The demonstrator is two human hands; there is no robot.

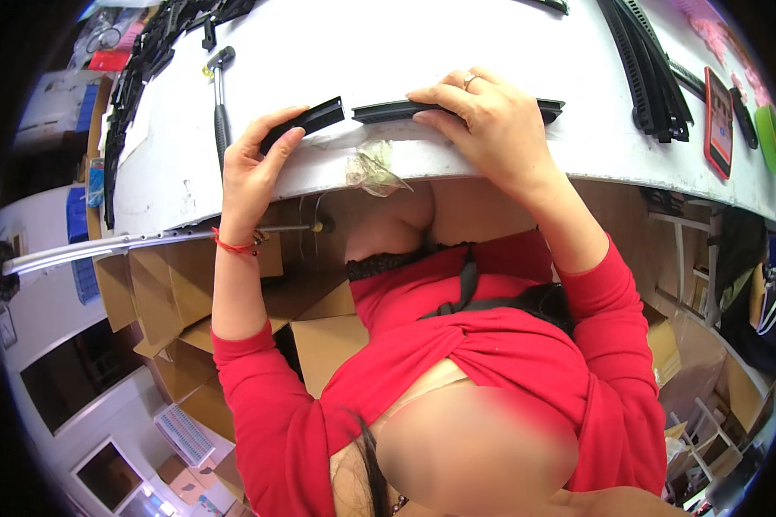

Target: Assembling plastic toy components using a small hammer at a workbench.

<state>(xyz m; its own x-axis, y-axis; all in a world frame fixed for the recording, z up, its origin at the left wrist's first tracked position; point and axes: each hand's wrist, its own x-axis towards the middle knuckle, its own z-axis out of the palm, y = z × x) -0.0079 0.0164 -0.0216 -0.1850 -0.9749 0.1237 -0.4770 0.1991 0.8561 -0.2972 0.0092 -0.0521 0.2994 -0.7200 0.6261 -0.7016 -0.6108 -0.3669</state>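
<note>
The left hand (254, 168) pinches a short black piece (321, 114); the right hand (502, 127) grips a longer black strip (384, 113), its left end just beside that piece. A slack pinch could drop either past the white table's (319, 172) edge, just below; crumpled film (373, 169) there might snag. Room stretches beyond the hands, between hammer (220, 108) and strip bundle (642, 73).
</note>
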